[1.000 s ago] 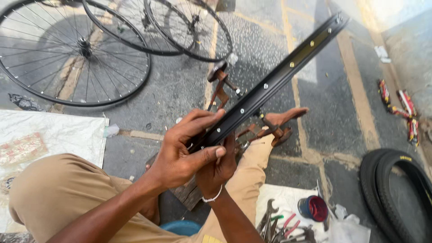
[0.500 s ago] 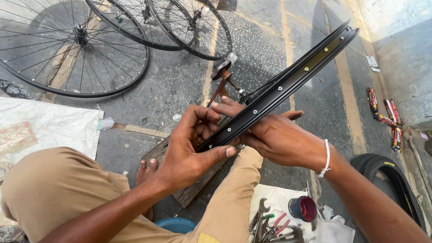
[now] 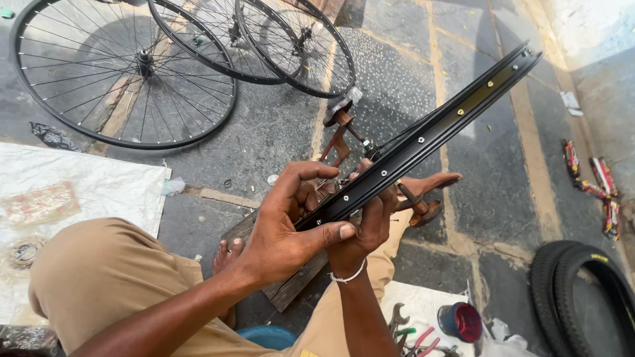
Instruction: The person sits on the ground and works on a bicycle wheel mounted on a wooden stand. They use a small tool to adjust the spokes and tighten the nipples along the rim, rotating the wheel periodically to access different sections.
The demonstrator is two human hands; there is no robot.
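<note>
The black bicycle rim is gripped firmly by the left hand and right hand, mounted on a rusty stand, its spoke holes seemingly mostly unlaced.

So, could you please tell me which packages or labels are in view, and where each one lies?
Wrappers: on the paving at far right, several long packets, red and dark.
Printed sheet: on the white cloth at left, flat, faded red and tan.
Tyre: lower right, black, small yellow marking.
</note>
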